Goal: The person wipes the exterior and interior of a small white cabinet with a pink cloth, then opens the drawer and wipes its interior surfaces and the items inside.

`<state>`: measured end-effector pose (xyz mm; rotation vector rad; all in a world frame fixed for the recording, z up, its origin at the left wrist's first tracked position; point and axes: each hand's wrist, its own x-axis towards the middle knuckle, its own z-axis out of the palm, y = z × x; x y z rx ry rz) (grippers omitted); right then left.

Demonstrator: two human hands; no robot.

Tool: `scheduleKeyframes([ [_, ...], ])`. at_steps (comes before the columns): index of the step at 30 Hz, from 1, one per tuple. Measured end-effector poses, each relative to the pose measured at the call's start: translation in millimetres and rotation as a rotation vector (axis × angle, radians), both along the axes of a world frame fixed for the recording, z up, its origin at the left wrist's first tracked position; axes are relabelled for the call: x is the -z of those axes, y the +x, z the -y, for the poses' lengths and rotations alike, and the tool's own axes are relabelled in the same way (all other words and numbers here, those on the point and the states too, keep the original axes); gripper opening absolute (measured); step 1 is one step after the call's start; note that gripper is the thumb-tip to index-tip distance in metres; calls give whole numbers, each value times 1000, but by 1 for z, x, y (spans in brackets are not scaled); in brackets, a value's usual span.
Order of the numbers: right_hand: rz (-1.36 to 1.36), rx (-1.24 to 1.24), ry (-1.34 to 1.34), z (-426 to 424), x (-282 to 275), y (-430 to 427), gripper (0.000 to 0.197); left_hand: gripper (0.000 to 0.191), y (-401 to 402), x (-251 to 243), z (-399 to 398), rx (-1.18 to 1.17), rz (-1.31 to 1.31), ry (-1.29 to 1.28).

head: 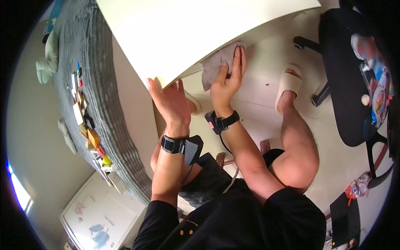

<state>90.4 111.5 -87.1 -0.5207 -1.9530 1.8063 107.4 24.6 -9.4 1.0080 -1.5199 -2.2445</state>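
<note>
A large white panel [187, 34] fills the upper middle of the view, one corner pointing towards me. My left hand [172, 101] grips that corner, thumb on the bright face and fingers behind the edge. To its right, my right hand [228, 73] holds a grey cloth [217, 64] by the panel's lower right edge; part of the cloth is hidden behind the panel. Whether the cloth touches the panel's underside cannot be told. Both wrists carry black straps with small devices.
On the left, a bed with a grey ribbed cover [106, 78] bears a row of small mixed items [92, 134]. A black office chair [340, 78] holding several items stands right. A white cabinet [103, 215] is lower left. My slippered feet rest on the tiled floor [250, 115].
</note>
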Motion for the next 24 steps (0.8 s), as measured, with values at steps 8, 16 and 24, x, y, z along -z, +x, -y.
scheduleKeyframes([
  [8,-26,113,-186,-34,40,-55,56,78,-7,-2,-21,53,45,-19],
  [16,-201,194,-36,-87,4,-96,55,74,-4,0,-18,39,52,-29],
  [24,3,311,-303,-91,105,-110,52,70,-8,-1,-20,57,13,-62],
])
